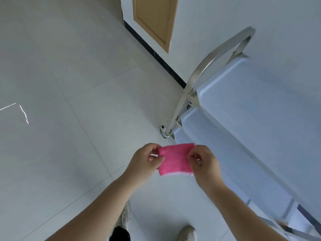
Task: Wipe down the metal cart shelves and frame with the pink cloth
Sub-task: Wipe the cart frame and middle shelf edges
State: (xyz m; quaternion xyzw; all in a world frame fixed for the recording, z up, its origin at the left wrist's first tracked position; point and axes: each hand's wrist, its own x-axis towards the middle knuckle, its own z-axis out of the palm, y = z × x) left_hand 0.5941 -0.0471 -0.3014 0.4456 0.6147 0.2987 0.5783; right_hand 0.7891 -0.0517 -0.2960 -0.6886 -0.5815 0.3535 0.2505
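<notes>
Cloth [175, 160] between left grip [147, 160], right grip [204, 161]

A pale tiled floor [73, 80] carries a metal cart [251, 105] at right, standing on a small caster [163, 132]. Two light shoes [187, 233] stand near the bottom edge.

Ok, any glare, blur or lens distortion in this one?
Head view: soft, even light; a bright glare streak on the pale tiled floor at frame left; wide-angle lens bows the metal cart, blurred at its lower-right corner; pink cloth, left hand and right hand are sharp.
</notes>
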